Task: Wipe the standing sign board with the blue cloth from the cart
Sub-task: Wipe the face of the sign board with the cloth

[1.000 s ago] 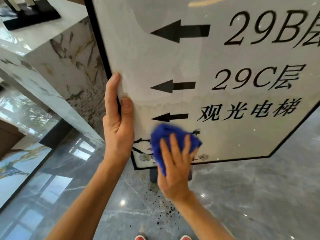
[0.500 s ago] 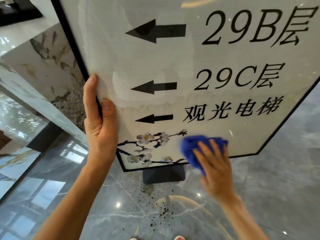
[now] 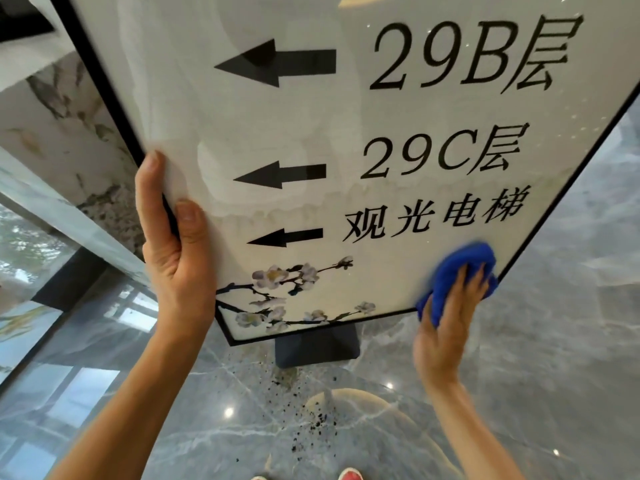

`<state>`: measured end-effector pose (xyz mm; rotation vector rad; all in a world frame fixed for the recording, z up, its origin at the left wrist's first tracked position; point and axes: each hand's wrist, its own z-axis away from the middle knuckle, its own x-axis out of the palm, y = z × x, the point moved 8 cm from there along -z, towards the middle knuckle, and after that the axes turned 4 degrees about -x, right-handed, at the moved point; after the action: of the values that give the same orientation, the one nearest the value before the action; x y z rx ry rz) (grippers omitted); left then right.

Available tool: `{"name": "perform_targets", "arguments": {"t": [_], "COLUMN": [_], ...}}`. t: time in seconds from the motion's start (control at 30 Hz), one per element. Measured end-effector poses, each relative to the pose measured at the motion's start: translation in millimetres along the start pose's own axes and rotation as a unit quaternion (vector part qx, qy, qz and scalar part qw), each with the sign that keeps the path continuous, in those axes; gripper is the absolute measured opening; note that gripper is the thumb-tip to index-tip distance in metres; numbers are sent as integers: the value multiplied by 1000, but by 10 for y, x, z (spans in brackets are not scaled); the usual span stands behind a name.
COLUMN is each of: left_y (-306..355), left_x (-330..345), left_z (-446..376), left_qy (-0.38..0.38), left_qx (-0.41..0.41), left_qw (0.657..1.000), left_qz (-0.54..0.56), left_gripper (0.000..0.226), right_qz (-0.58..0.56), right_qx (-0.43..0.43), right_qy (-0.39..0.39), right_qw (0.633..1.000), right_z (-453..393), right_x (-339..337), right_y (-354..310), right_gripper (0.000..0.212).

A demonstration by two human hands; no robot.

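The standing sign board fills the upper view: a cream panel in a thin black frame, with black arrows, "29B" and "29C" lettering and a blossom branch at the bottom. My left hand grips its left edge, thumb on the front face and fingers behind the frame. My right hand presses the bunched blue cloth flat against the board's lower right corner, over the frame edge. Wet streaks show across the panel's middle.
A dark stand post holds the board above the glossy grey marble floor. Black specks lie scattered on the floor below. A white marble pillar stands just left of the board. Red shoe tips show at the bottom edge.
My right hand has slid the blue cloth rightward along the board's bottom, from the blossom branch near the left to the lower right corner. My left hand kept its grip on the left edge.
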<state>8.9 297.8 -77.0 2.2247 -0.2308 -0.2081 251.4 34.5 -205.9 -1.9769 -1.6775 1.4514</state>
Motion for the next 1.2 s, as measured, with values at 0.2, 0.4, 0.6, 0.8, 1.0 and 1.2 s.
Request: {"name": "perform_targets", "arguments": {"t": [0.2,0.4,0.6,0.8,1.0,1.2], "left_y": [-15,78,25,310,739,1138], "left_x": [-18,-5,-116,-386,-538,-418], "left_z": [-6,-33,-45,-134,-481,-1131], "left_qy": [-2,-14,-77,-151,-140,-89], "left_qx": [-2,-30,-153,-150,-125,-122], "left_qw": [1000,999,980,958,965,981], "left_qz": [4,-27,-99,-191,-182,-123], "left_gripper": [46,47,45,48,43,46], "right_qz": [33,12,-207,-517,-643,-681], "right_qx": [-123,-168,58,424,480,425], "right_qy": [-132,-250,-368,-295,-263,-170], "right_qw": [983,953,904,683,535,572], "right_z": [801,1267,1288,996,460,-359], "right_x": [910,1342,1191,375,-427,-965], "right_y": [-928,-1517,-1901,-2038,-2325,-2430], "right_gripper": [83,85,72,41,45,57]}}
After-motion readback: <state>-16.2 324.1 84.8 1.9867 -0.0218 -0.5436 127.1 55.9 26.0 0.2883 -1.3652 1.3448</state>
